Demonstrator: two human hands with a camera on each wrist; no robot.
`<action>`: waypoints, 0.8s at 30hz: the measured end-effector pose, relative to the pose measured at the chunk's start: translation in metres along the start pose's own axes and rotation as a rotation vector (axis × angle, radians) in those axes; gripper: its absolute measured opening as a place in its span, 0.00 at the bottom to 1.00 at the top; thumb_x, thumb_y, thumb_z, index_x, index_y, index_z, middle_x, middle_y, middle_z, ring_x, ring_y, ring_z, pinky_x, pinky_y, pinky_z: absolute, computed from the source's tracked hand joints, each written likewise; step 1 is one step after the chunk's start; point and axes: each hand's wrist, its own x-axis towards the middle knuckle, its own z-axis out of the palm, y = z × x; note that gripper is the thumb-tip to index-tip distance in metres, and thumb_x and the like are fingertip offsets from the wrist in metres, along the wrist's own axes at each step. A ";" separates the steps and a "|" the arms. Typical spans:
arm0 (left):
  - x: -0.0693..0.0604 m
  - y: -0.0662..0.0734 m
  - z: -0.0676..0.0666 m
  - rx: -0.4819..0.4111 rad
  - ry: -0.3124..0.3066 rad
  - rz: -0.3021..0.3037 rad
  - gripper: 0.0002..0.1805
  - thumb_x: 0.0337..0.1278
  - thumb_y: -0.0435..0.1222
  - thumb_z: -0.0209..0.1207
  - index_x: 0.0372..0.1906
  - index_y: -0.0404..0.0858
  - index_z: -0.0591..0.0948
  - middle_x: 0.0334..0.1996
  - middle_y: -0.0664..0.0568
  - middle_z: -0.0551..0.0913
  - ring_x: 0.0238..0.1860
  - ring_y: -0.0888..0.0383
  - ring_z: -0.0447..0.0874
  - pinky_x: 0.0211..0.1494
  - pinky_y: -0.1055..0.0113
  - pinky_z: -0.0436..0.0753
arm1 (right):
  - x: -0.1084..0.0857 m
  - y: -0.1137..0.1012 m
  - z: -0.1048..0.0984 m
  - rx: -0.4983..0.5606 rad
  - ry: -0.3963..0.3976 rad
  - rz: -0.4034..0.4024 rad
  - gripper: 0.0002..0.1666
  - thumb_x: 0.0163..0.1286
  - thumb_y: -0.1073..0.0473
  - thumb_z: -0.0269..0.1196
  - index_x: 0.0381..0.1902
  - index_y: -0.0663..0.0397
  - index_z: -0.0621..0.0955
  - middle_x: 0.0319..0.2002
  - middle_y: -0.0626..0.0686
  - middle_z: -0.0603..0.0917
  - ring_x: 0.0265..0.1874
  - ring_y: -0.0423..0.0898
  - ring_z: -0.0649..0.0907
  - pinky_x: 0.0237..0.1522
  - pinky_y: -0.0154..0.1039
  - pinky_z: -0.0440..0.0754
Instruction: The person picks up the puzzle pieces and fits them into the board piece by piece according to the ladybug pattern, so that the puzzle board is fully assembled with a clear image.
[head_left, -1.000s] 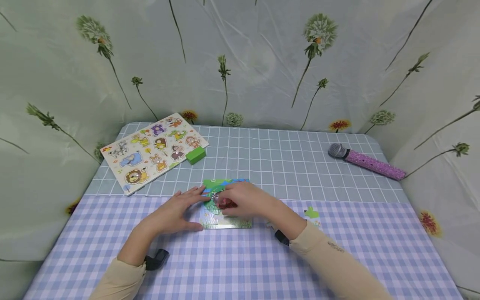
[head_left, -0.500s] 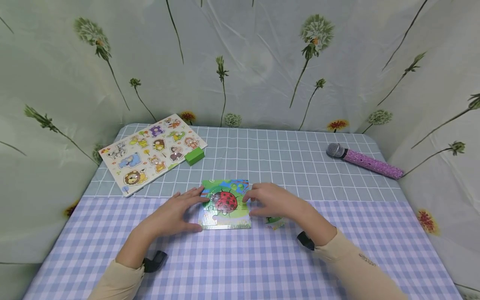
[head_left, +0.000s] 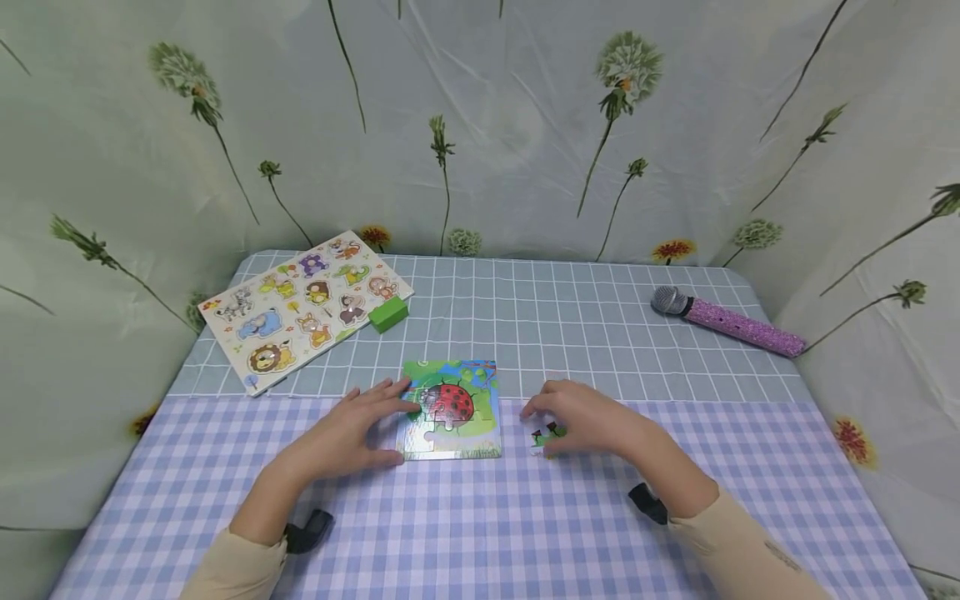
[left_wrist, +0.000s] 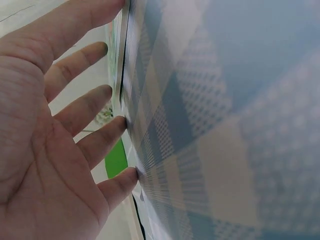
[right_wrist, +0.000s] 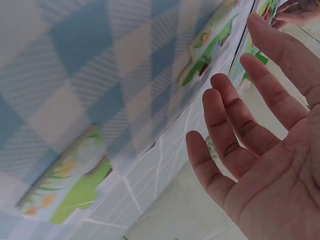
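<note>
A ladybug jigsaw puzzle (head_left: 450, 408) lies in its tray at the middle of the cloth. At its left edge my left hand (head_left: 352, 429) rests with spread, extended fingers, the index over the picture. Right of the tray, my right hand (head_left: 592, 419) hovers over a loose puzzle piece (head_left: 546, 438) with green and dark red on it. Its fingers are bent loosely, and the right wrist view has nothing between them. That view also holds a second loose piece (right_wrist: 75, 185), green with orange flowers, which my right hand or arm hides in the head view.
A wooden animal peg board (head_left: 307, 310) lies at the back left, with a green block (head_left: 388, 314) against its edge. A pink glittery microphone (head_left: 727, 321) rests at the back right. Flowered fabric (head_left: 510, 125) hangs behind the table.
My right hand has left the ladybug picture and moved right, over the loose piece. The ladybug is uncovered now. My left hand has stayed at the tray's left edge.
</note>
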 end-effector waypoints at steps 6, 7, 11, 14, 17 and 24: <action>-0.003 0.000 0.003 -0.024 0.002 0.027 0.30 0.57 0.43 0.78 0.66 0.53 0.85 0.84 0.45 0.66 0.84 0.32 0.59 0.78 0.18 0.54 | -0.010 0.003 0.006 0.046 0.003 0.028 0.29 0.54 0.64 0.82 0.56 0.49 0.89 0.44 0.45 0.85 0.44 0.42 0.82 0.54 0.46 0.84; -0.004 0.000 0.003 -0.024 0.001 0.031 0.29 0.57 0.43 0.77 0.66 0.54 0.86 0.84 0.45 0.66 0.84 0.32 0.59 0.78 0.18 0.54 | -0.011 0.003 0.007 0.052 0.004 0.027 0.29 0.54 0.65 0.81 0.56 0.48 0.89 0.45 0.45 0.85 0.44 0.42 0.81 0.54 0.46 0.84; -0.005 0.000 0.004 -0.020 -0.001 0.031 0.27 0.58 0.43 0.77 0.64 0.54 0.87 0.84 0.45 0.66 0.84 0.33 0.59 0.78 0.18 0.54 | -0.015 0.005 0.011 0.056 0.020 0.009 0.29 0.54 0.66 0.80 0.56 0.48 0.89 0.47 0.46 0.84 0.45 0.42 0.81 0.54 0.46 0.84; -0.005 0.000 0.004 -0.018 -0.002 0.026 0.26 0.58 0.43 0.77 0.64 0.54 0.87 0.83 0.45 0.67 0.85 0.33 0.59 0.78 0.19 0.54 | -0.017 0.006 0.013 0.060 0.032 -0.001 0.29 0.55 0.67 0.79 0.56 0.47 0.89 0.48 0.46 0.84 0.45 0.42 0.81 0.53 0.45 0.85; -0.004 0.000 0.004 -0.023 -0.002 0.025 0.26 0.58 0.43 0.77 0.63 0.54 0.87 0.83 0.45 0.67 0.85 0.33 0.58 0.78 0.19 0.54 | -0.018 0.008 0.015 0.066 0.036 -0.002 0.28 0.56 0.67 0.79 0.56 0.48 0.89 0.48 0.46 0.84 0.46 0.41 0.82 0.53 0.44 0.85; -0.004 -0.001 0.004 -0.051 -0.009 0.016 0.26 0.58 0.42 0.77 0.63 0.54 0.87 0.84 0.45 0.66 0.85 0.33 0.57 0.79 0.18 0.51 | -0.020 0.010 0.017 0.078 0.046 -0.003 0.25 0.59 0.65 0.80 0.55 0.48 0.90 0.48 0.45 0.84 0.45 0.39 0.82 0.52 0.42 0.86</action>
